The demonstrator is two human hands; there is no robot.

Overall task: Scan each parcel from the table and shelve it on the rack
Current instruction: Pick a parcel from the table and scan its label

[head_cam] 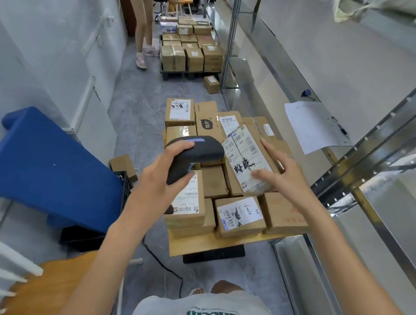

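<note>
Holding the scanner [194, 153] in a full grip, the left hand [159, 180] has its fingers curled round the dark handle and the head aimed across at the parcel [249, 164]. That parcel sits up off the heap, tilted, label side towards the camera, carried by the right hand [282, 174]: thumb over the near end, fingers along the far edge, so it is held rather than merely touched. Below both hands lies the table [208, 246], crowded with more brown boxes [240, 216], each with a white label, the ones at the near edge lying flat. To the right runs the rack [374, 150], its steel rails close by, with a clipboard [315, 125] hanging on it. Now, the parcel itself: a slim flat carton, stiff by the look of it, and one hand seems enough, so probably light. The label looks glossy, perhaps under tape, so it may be slick and may throw glare at the scanner; whether the beam is on the barcode I cannot tell from here. Best hold is just this, pinching the short end and long edge, keeping fingers off the barcodes near the top. For the rack, a grip across the narrow width should serve, laying it flat.
</note>
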